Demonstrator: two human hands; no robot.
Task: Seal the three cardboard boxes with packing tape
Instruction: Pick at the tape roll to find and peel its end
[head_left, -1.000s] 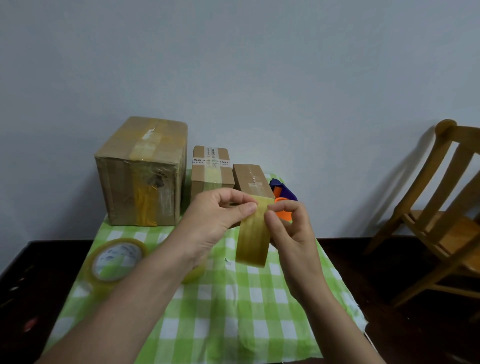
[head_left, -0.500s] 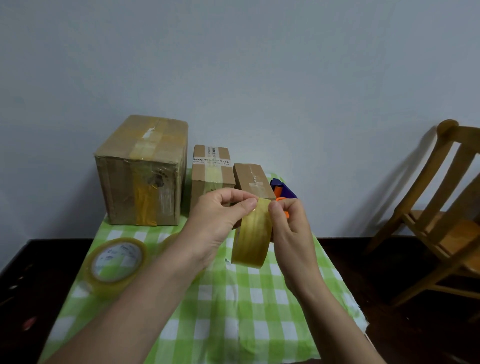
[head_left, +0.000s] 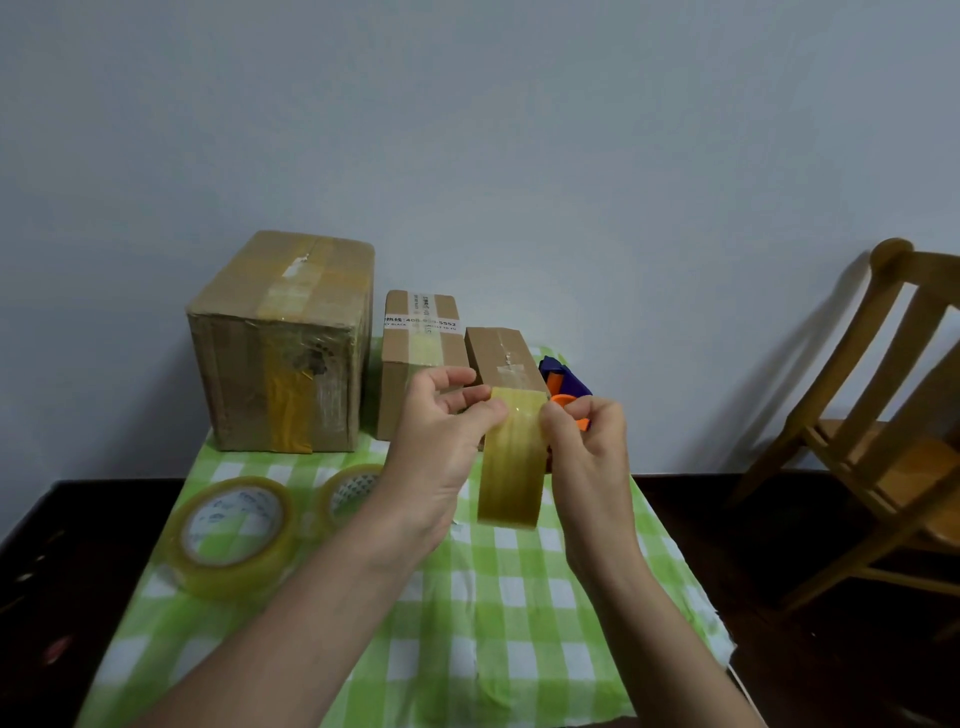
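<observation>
Three cardboard boxes stand at the back of the table: a large box (head_left: 283, 345) on the left, a medium box (head_left: 418, 343) with a white printed label in the middle, and a small box (head_left: 504, 358) on the right. All three carry tape on top. I hold a roll of yellowish packing tape (head_left: 511, 462) edge-on above the cloth, just in front of the small box. My left hand (head_left: 441, 441) pinches its top left edge and my right hand (head_left: 584, 447) pinches its top right edge.
Two more tape rolls lie on the green checked cloth (head_left: 467, 613): a big roll (head_left: 231, 535) at the left and a smaller roll (head_left: 345, 493) partly behind my left wrist. An orange and purple tool (head_left: 563, 387) sits behind my right hand. A wooden chair (head_left: 883, 405) stands at the right.
Both hands have kept their pinch on the tape roll's top edge and shifted slightly. The smaller roll behind my left wrist now shows more.
</observation>
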